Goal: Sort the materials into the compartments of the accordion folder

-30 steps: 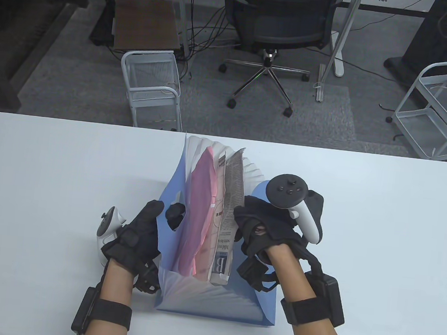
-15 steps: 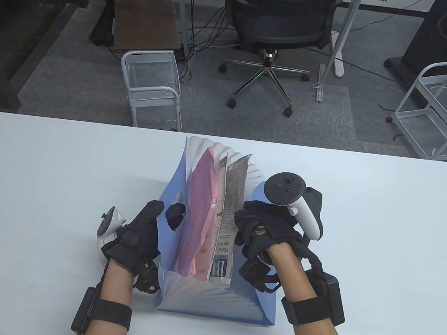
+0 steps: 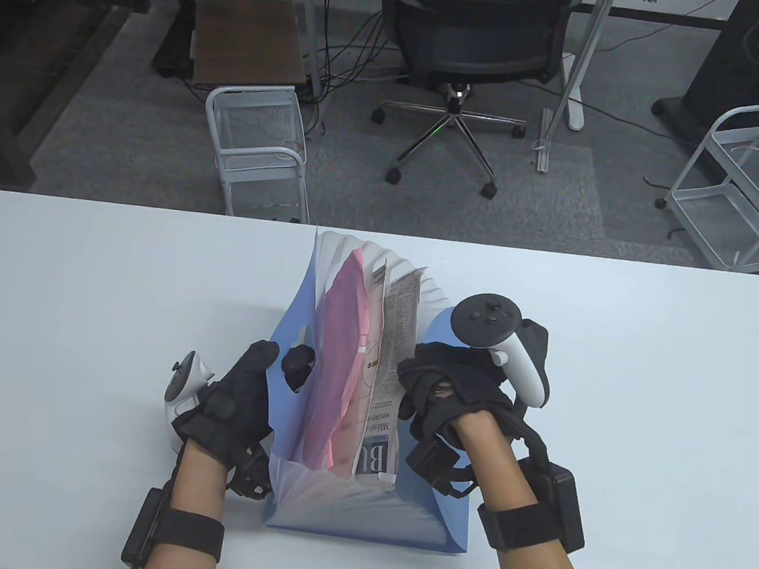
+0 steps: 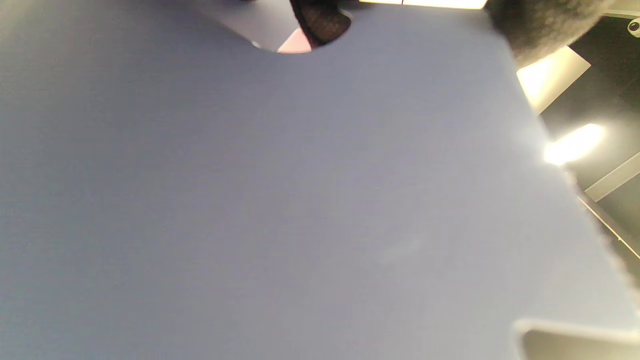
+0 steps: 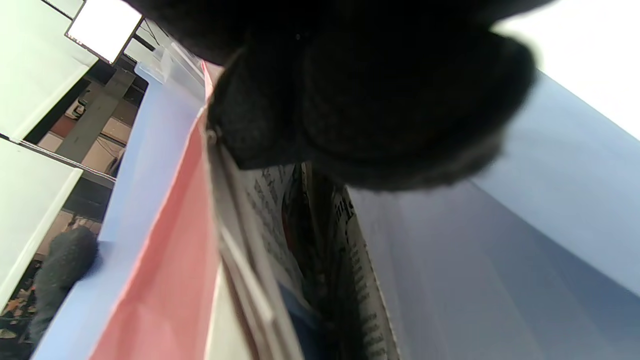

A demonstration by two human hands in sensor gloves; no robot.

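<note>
Both hands, left hand (image 3: 234, 398) and right hand (image 3: 453, 389), wear black gloves with white-and-black trackers; bare forearms, black wrist straps, thin black cables.

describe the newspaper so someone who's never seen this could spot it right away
On the white table stands an open blue accordion folder. The newspaper stands upright inside it, right of the pink sheet, gripped by the right hand. It alone carries printed black text.
</note>
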